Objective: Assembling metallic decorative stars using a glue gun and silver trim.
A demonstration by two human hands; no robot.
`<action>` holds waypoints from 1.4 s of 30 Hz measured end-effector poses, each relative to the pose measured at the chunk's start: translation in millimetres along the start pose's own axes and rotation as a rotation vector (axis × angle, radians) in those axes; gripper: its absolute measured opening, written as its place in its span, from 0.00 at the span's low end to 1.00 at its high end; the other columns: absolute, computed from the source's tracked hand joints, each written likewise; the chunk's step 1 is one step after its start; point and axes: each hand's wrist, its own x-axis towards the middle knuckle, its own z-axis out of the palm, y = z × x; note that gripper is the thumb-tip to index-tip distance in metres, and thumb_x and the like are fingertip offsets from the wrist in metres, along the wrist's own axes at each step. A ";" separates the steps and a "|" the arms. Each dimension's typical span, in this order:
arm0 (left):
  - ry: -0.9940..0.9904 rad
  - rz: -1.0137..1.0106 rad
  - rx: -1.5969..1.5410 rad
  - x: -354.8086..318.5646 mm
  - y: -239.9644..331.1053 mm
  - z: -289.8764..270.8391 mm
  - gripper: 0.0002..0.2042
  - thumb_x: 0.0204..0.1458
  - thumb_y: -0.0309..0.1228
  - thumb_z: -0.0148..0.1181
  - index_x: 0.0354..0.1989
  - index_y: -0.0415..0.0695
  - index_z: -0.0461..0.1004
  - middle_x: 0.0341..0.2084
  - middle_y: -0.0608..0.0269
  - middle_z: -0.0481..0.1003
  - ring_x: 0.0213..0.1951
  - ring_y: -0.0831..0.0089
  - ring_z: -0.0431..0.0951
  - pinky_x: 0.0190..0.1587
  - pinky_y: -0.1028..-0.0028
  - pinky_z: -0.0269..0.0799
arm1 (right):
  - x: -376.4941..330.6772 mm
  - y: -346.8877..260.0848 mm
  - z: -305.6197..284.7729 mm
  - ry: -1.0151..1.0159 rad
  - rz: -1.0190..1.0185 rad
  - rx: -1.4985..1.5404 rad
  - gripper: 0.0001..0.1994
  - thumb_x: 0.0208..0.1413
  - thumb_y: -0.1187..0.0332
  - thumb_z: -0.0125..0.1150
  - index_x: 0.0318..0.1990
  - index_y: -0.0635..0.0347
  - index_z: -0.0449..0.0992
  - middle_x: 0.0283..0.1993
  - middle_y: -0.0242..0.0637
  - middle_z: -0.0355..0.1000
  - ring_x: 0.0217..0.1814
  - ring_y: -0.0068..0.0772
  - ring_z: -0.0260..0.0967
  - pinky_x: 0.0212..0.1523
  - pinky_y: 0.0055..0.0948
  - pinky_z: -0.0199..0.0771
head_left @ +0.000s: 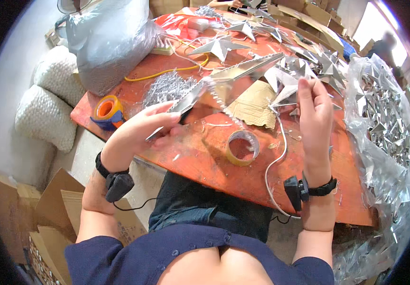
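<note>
Seated at a red-orange bench point(205, 161), 2 hands up over the work. Left hand point(141, 128) closed on the near end of a long silver folded panel point(228, 78) — a mirrored, creased strip with a fringed lower edge, running up and right from the grip, its near end above the bench. Right hand point(315, 111) raised, fingers pinched together at the top; it looks to be holding a thin white wire point(281, 142) that drops past the wrist, though the pinch itself is too small to confirm.

Around the work: a tape roll point(243, 148) lying flat between the hands, a torn cardboard scrap point(252, 107) under the panel, an orange-and-blue tape roll point(106, 111) at the left edge, a heap of silver shreds point(169, 88), finished silver stars point(221, 46) further back, and a clear bag of stars point(380, 118) at right.

Risks, as judged: the panel is gripped at 1 end only — its length could sag or kink at a crease. The hanging wire could snag the tape roll or bench edge and jerk the pinch loose.
</note>
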 end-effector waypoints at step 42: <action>0.063 1.474 0.518 6.1 34.8 130.2 0.13 0.46 0.27 0.67 0.40 0.40 0.74 0.35 0.53 0.75 0.37 0.65 0.77 0.40 0.72 0.73 | -74.0 18.2 -22.8 0.005 -0.231 0.535 0.36 0.42 0.66 0.73 0.59 0.51 0.57 0.64 0.52 0.56 0.59 0.42 0.63 0.59 0.42 0.67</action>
